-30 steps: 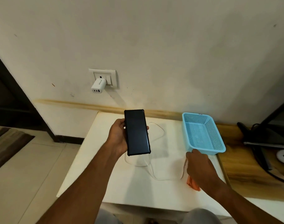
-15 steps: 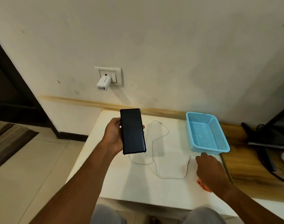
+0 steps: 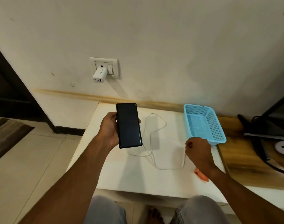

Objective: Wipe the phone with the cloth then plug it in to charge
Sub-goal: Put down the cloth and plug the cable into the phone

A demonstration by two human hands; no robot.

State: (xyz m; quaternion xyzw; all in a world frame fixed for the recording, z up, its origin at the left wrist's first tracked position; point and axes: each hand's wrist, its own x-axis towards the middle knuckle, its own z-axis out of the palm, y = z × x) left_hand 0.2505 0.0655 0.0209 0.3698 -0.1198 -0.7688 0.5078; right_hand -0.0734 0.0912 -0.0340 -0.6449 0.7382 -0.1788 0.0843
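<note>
You are looking at a dim, warm-toned indoor view with soft light that seems to fall from above and the left. The charger [image 3: 99, 75] throws a shadow down and to the right on the wall [image 3: 170, 46]. The phone [image 3: 128, 125] and both arms cast soft shadows on the white table [image 3: 138, 175]. The phone screen shows only a faint sheen. Wide-angle distortion bends lines near the edges. The centre is fairly sharp; the corners look softer.

A home room: tiled floor [image 3: 25, 159], rug [image 3: 7, 136], wall socket [image 3: 104, 67], low white table [image 3: 138, 178]
</note>
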